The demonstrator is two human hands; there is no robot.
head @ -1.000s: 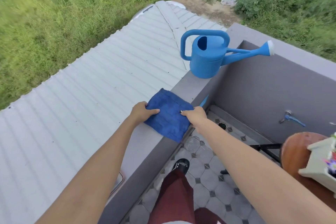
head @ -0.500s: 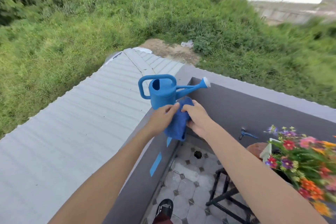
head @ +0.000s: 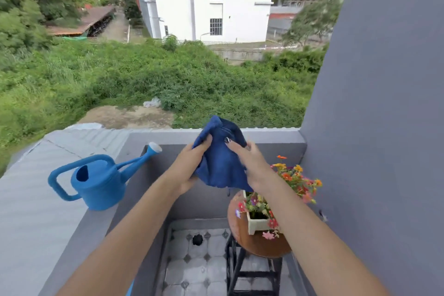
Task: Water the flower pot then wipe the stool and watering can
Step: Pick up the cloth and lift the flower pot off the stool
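Gripping the blue cloth (head: 219, 163) in mid-air, my left hand (head: 186, 168) and right hand (head: 249, 163) both have fingers clamped on it. At nine o'clock the watering can (head: 96, 182) stands on the ledge (head: 101, 223); at five o'clock the flower pot (head: 258, 222) sits on the stool (head: 259, 245).

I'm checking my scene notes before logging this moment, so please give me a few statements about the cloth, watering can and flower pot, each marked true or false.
1. Both hands grip the blue cloth. True.
2. The blue watering can stands on the tiled floor. False: it stands on the grey parapet ledge.
3. The flower pot sits on the round stool. True.
4. The left hand holds the can's handle. False: it holds the cloth, as does the right hand.
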